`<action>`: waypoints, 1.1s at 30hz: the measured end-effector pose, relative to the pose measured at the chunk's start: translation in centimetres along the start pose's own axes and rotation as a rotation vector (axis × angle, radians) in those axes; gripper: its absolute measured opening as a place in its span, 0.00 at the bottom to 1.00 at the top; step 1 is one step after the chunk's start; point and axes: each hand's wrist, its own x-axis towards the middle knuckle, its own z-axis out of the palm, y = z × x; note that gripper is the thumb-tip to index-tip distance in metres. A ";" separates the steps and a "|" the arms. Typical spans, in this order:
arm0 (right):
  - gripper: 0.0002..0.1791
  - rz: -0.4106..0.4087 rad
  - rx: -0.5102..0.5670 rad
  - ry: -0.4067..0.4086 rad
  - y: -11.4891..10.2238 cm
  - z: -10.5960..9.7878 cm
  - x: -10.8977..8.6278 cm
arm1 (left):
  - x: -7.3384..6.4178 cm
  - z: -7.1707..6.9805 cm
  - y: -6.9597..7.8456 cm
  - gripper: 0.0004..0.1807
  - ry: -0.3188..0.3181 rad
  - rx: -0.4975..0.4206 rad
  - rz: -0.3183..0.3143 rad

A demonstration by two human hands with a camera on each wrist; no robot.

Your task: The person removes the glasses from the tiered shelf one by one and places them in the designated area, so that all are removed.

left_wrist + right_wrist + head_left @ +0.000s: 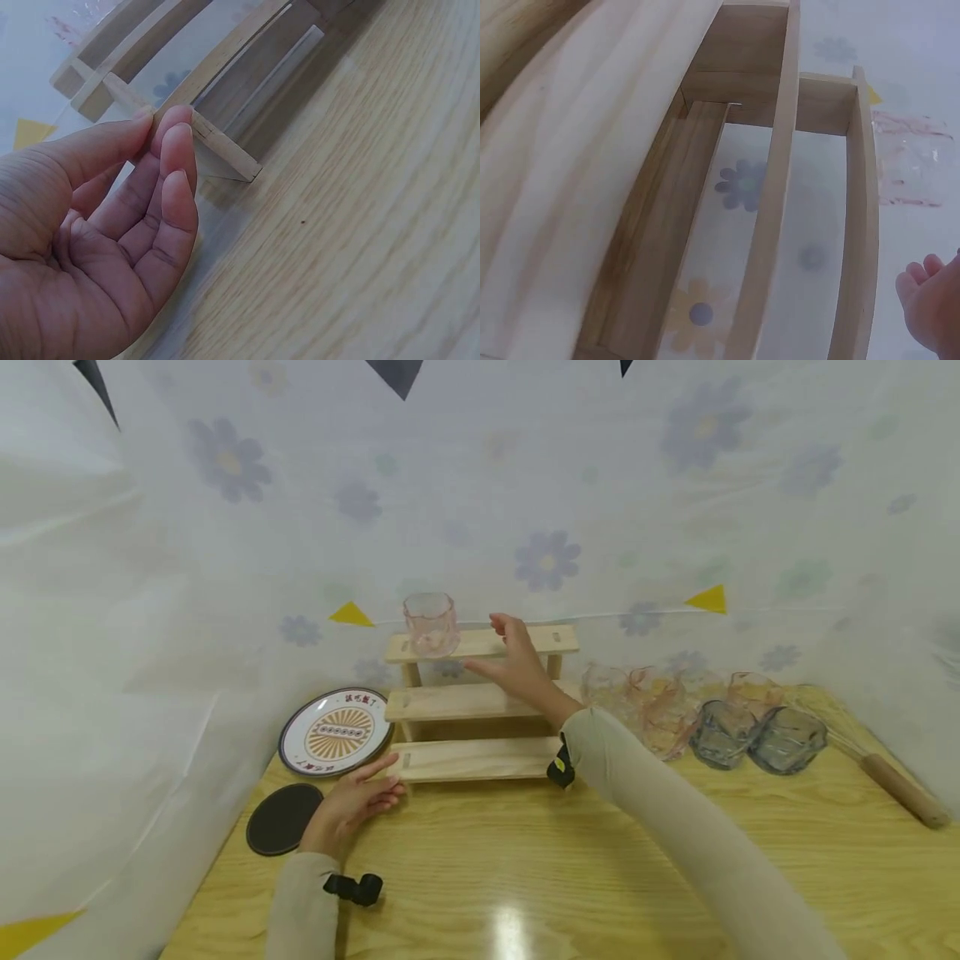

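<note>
A three-tier wooden step rack (472,760) stands at the back of the table. On the left part of its top tier sits a pinkish clear glass (431,627), upright. My left hand (356,802) is at the left end of the lowest tier; in the left wrist view its thumb and index finger (172,120) pinch the end of that board. To the right of the glass, above the top tier, my right hand (517,664) has its thumb and fingers spread apart, holding nothing. The right wrist view shows this hand (934,304) only in part, apart from the glass (911,161).
Left of the rack lie a patterned plate (337,732) and a black round coaster (283,820). Several clear and pinkish glasses (663,718) stand on the right, with two grey-blue glasses (722,735) in front. A wooden-handled whisk (903,789) lies at the far right. Patterned fabric hangs behind.
</note>
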 end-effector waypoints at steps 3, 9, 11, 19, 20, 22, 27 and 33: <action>0.53 0.039 -0.028 -0.030 -0.7 0.8 0.8 | 0.2 0.1 -0.1 0.32 -0.003 0.002 -0.002; 0.58 0.080 -0.092 -0.046 -1.8 2.3 2.8 | -0.1 0.1 0.4 0.32 0.007 0.001 0.000; 0.59 0.113 -0.085 -0.046 -2.0 2.7 3.4 | -0.2 0.2 0.4 0.32 0.006 -0.001 0.003; 0.63 0.167 -0.008 -0.081 -2.9 3.7 5.2 | -0.3 0.7 0.4 0.32 -0.017 -0.015 0.000; 0.63 0.164 0.003 -0.083 -2.9 3.8 5.4 | -0.2 0.7 0.3 0.32 -0.017 -0.013 0.000; 0.63 0.165 0.028 -0.086 -3.1 4.0 5.7 | -0.2 0.8 0.4 0.32 -0.014 -0.002 -0.004; 0.60 0.192 0.120 -0.056 -3.3 4.4 6.0 | -0.3 1.1 0.5 0.31 -0.005 0.013 -0.001; 0.55 0.219 0.219 0.003 -2.9 4.5 6.0 | -0.2 1.5 0.5 0.31 -0.011 0.001 -0.013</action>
